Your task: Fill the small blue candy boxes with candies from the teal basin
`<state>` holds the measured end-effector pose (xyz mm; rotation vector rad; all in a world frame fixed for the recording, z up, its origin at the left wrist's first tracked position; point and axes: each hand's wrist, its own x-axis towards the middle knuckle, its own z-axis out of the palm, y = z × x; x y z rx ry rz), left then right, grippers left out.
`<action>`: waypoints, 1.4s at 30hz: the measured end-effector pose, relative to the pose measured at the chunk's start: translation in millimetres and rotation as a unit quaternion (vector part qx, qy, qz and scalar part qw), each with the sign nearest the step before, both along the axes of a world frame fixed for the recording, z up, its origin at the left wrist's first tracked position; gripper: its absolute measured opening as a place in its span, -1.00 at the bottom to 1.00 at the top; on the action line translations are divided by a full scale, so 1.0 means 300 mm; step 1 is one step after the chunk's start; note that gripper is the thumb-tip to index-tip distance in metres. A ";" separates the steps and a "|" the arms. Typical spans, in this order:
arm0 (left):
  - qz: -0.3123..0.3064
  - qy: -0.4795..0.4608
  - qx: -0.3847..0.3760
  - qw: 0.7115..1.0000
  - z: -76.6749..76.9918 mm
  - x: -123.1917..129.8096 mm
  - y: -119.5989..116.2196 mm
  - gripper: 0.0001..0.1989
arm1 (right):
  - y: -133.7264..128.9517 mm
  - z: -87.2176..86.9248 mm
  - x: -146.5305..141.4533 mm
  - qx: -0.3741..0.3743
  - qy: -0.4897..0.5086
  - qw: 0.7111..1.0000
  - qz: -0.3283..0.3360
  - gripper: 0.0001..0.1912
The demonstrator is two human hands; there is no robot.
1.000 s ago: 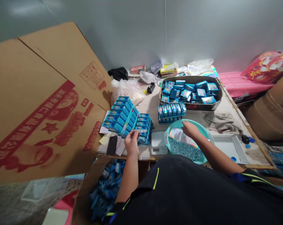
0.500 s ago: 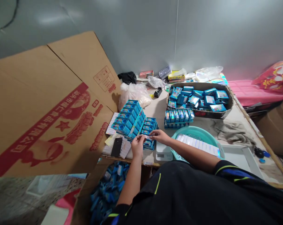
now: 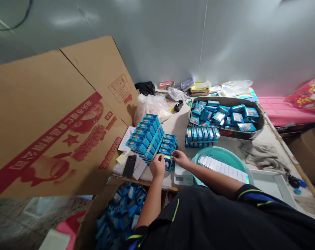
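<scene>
A small shiny rainbow-coloured label stretches between my two hands, above the near end of a tray of blue boxes. My left hand pinches its left end, and my right hand has its fingertips closed at the right end. Just left of them rises a taller stack of blue boxes in rows. A white scale lies under my right wrist. Beyond my right forearm, a teal basin holds a strip of white, shiny-edged labels.
A large carton stands at the left. Loose blue boxes fill an open cardboard tray at the back right, with two stacked rows of boxes before it. A phone lies on papers. Below the edge is a carton of blue pieces.
The label between my hands now shows its shiny face, where it looked pale before. My hands have drawn slightly apart. The whole view has shifted a little.
</scene>
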<state>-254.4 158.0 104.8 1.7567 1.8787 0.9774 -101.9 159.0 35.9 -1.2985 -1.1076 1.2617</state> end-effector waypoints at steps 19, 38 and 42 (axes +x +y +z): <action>-0.075 0.087 0.060 0.992 -0.056 -0.025 0.060 -0.80 | -0.049 -0.020 -0.053 0.011 -0.102 0.994 0.032 -0.69; -0.172 0.018 0.158 0.972 -0.218 -0.008 -0.056 -0.76 | -0.589 0.116 0.701 -0.186 -0.467 0.864 -0.032 -0.11; -0.274 -0.065 0.064 0.957 -0.174 0.060 -0.135 -0.72 | -0.596 0.161 0.688 -0.163 -0.473 0.864 -0.055 -0.49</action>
